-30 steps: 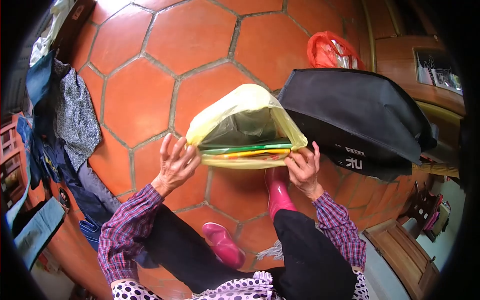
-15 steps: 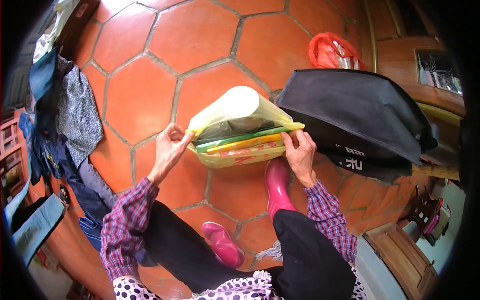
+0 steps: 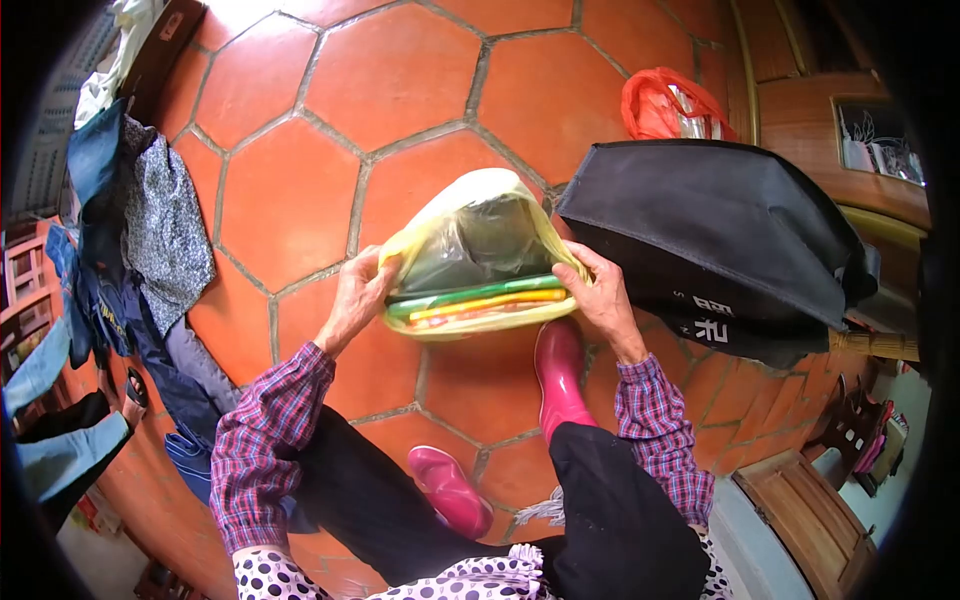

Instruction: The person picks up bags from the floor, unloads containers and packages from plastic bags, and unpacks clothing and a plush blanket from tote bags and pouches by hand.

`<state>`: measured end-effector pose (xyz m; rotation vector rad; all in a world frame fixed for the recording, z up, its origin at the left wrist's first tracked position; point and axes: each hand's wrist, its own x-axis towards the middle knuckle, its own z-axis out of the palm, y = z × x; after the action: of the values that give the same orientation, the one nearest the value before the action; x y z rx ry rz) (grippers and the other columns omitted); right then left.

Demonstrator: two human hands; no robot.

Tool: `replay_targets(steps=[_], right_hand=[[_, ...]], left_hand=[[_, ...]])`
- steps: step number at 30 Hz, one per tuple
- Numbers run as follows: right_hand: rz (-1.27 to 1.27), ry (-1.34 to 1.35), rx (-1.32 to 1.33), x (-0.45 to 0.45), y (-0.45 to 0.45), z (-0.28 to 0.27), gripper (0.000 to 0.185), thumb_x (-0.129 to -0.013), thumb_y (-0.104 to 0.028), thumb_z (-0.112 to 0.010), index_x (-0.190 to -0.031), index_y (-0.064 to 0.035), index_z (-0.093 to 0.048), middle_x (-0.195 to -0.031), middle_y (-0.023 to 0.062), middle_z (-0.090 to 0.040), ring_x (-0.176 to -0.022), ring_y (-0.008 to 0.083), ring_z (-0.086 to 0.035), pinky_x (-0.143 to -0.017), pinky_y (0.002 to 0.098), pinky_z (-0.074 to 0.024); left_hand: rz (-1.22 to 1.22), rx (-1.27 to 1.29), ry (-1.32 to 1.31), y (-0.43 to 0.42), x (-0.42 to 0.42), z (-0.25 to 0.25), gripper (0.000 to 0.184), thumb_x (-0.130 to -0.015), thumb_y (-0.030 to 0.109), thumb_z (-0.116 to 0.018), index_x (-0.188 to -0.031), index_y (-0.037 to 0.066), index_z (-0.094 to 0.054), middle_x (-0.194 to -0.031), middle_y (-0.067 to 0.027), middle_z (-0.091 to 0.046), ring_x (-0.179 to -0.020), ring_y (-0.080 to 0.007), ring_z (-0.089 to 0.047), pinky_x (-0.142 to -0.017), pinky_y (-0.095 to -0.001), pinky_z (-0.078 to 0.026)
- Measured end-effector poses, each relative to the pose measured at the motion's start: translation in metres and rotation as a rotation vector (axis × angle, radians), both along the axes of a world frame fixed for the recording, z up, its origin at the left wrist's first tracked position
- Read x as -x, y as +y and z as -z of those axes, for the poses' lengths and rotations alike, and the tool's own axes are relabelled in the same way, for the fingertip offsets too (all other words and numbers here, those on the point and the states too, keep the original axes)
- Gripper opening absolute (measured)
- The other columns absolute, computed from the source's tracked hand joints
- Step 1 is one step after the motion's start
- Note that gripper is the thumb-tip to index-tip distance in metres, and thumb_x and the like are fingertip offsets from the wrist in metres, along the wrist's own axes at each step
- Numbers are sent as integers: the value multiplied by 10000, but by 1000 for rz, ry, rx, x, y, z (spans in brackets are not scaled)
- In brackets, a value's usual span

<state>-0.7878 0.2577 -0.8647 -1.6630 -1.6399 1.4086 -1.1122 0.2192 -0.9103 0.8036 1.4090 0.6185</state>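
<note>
A thin yellow plastic bag point(image 3: 415, 243) hangs between my two hands, its mouth spread wide toward me. My left hand point(image 3: 358, 290) pinches the rim on the left. On the opposite side, my right hand point(image 3: 602, 298) grips the rim between thumb and fingers. Inside, along the near wall, lie flat green and yellow-orange items point(image 3: 480, 299) edge-up; their kind is hard to make out. Behind them sits something dark in clear plastic point(image 3: 490, 240). Beneath the bag's right side is a pink boot point(image 3: 560, 365) on my foot.
A large black fabric bag point(image 3: 700, 215) with white lettering stands close on the right. Beyond it is a red plastic bag point(image 3: 665, 105). Clothes point(image 3: 165, 230) hang or lie along the left. Red hexagonal tiles point(image 3: 290, 200) cover the floor. Another pink boot point(image 3: 450, 490) is below.
The yellow bag's mouth has opened wider and tilted toward me, showing more of its inside. My left hand has turned and taken a fuller grip on the rim.
</note>
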Motion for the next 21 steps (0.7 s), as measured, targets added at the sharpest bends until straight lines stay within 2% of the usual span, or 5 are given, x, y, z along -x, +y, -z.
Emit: replay_targets(steps=[1,6,16,18,21], right_hand=[[165,130,162,4,-1,-4,253,-846,-218,-615,-950,11,-633,-816,4,-619,-734,55,-541,-663,224,-436],[248,294,315,-7,-4,15,159,-864,-167,-559,-856,-8,-556,-744,-41,-552,-696,28,-481,-616,221,-416],[-366,-301,-158,13,22,-5,323,-886,-248,-525,-1108,-17,-570,-1029,160,-587,-962,316,-560,-820,359,-442],[-355,-253,-395,20,21,1,297,-904,-242,-497,-1054,-2,-588,-959,161,-591,-891,278,-573,-772,348,-443],[-308,137,180,21,23,7,316,-949,-223,-402,-1057,39,-544,-933,44,-585,-878,99,-488,-781,288,-412]], left_hand=[[11,-59,72,-4,-3,2,325,-921,296,-514,-987,-2,-627,-900,-30,-583,-786,-81,-545,-675,-254,-473],[-281,134,-231,-16,-2,2,256,-920,238,-514,-1006,18,-615,-920,-25,-629,-755,-65,-569,-668,-232,-488],[-109,334,-275,-13,-9,-7,377,-925,356,-467,-1109,39,-552,-865,-8,-595,-705,-79,-558,-573,-248,-501],[-116,275,-298,-14,-12,-13,371,-925,363,-465,-1093,45,-559,-845,0,-587,-683,-81,-550,-532,-254,-493],[-108,277,-240,-14,-10,-5,359,-932,345,-452,-1080,35,-560,-848,-9,-583,-652,-84,-537,-528,-245,-474]])
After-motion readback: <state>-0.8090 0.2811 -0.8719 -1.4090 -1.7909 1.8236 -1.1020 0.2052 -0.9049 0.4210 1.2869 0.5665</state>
